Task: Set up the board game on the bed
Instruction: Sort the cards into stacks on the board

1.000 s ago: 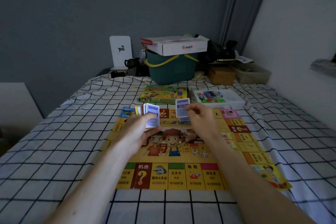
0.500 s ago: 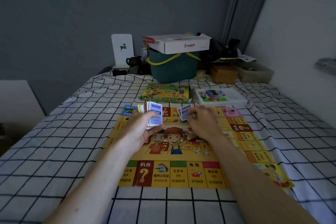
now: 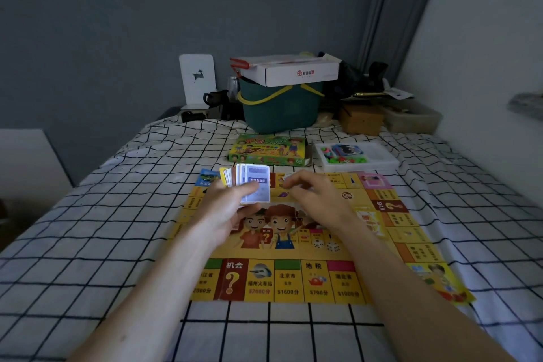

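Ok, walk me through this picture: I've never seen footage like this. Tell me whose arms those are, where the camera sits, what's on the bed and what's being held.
There is no machine here. The arms belong to a person wearing a wide-angle camera on the head, so you look forward and down along their forearms. This is the only view.

The yellow game board lies flat on the checked bedsheet. Beyond it lie the green game box and a clear plastic tray of small coloured pieces. At the far end of the bed stands a teal basket with a white carton on top.

The left hand holds a fanned stack of cards. The right hand is lowered over the board with fingers curled; a card edge seems to show at its fingertips, but that is blurred.
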